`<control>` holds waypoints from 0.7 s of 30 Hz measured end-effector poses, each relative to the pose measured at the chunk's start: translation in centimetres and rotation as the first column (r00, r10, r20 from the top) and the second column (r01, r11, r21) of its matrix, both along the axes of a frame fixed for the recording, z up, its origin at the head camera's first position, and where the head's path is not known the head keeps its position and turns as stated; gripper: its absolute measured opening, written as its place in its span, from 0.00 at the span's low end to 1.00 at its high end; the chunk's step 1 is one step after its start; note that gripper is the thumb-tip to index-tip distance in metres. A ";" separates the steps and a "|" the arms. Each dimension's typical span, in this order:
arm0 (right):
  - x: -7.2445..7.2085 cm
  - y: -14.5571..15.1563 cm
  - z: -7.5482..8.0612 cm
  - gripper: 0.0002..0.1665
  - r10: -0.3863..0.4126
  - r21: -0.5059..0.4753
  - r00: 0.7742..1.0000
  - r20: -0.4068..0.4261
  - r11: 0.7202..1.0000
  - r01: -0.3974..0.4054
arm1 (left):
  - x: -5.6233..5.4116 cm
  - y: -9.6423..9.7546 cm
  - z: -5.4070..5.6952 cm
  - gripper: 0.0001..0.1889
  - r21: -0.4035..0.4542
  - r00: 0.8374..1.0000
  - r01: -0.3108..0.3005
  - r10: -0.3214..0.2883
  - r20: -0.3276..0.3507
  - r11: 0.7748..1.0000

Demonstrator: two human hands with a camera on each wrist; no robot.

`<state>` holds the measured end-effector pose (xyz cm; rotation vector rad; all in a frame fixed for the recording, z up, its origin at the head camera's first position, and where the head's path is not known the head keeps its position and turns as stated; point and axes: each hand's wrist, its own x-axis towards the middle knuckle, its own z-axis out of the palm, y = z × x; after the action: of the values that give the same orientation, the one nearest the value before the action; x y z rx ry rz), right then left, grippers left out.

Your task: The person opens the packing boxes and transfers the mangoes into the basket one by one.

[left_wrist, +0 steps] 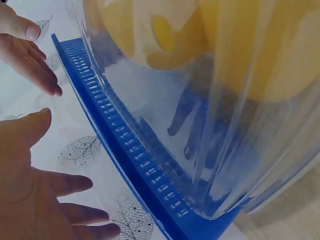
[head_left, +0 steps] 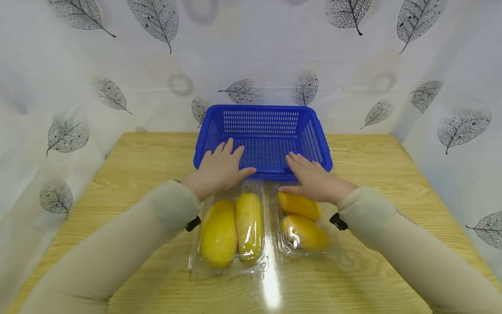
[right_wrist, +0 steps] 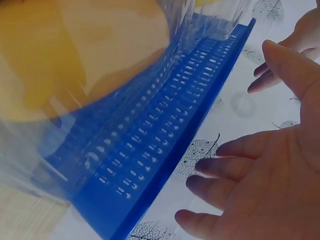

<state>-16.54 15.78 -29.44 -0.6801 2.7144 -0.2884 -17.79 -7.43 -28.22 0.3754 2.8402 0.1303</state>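
My left hand (head_left: 221, 166) is stretched out above the near left rim of a blue plastic basket (head_left: 260, 108), fingers spread and holding nothing. Over the near right part of that rim, my right hand (head_left: 313, 179) reaches in with extended fingers, also holding nothing. Below the left hand lies a clear plastic box (head_left: 259, 261) with two yellow mangoes (head_left: 219, 235) inside. Beneath the right hand is a second clear box (head_left: 288, 252), holding two orange-yellow mangoes (head_left: 303, 233). Both wrist views show the basket's slotted wall close behind the boxes.
The wooden table (head_left: 157, 174) carries everything, and light reflects off it between the boxes. A pale cloth with leaf prints (head_left: 153, 83) hangs behind the table and along both sides. The basket stands near the table's far edge.
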 end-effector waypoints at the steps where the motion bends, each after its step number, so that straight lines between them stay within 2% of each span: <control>1: 0.2 0.0 0.0 0.54 0.010 -0.012 1.000 0.000 1.000 -0.010 | 0.1 0.0 0.1 0.41 0.001 1.000 0.008 -0.008 0.004 1.000; 7: 1.4 0.1 0.2 0.49 0.081 -0.108 0.997 -0.011 0.991 -0.082 | 1.0 -0.1 0.6 0.40 0.012 0.998 0.056 -0.056 0.015 0.998; 12: 2.9 0.0 0.3 0.42 0.106 -0.168 0.994 0.003 0.980 -0.104 | 1.7 0.0 0.9 0.39 0.025 0.995 0.097 -0.098 0.031 0.995; 17: 4.3 -0.2 -0.5 0.28 0.197 -0.271 0.979 -0.054 0.941 -0.204 | 2.7 -0.1 0.8 0.38 -0.011 0.986 0.167 -0.167 0.014 0.986; 21: 5.8 -0.1 -0.9 0.24 0.246 -0.339 0.969 -0.029 0.909 -0.241 | 4.0 -0.4 0.4 0.37 -0.033 0.971 0.234 -0.235 -0.036 0.972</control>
<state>-10.77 15.71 -30.36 -1.0963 2.5504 -0.7075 -13.81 -7.82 -27.77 0.7108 2.8056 0.0346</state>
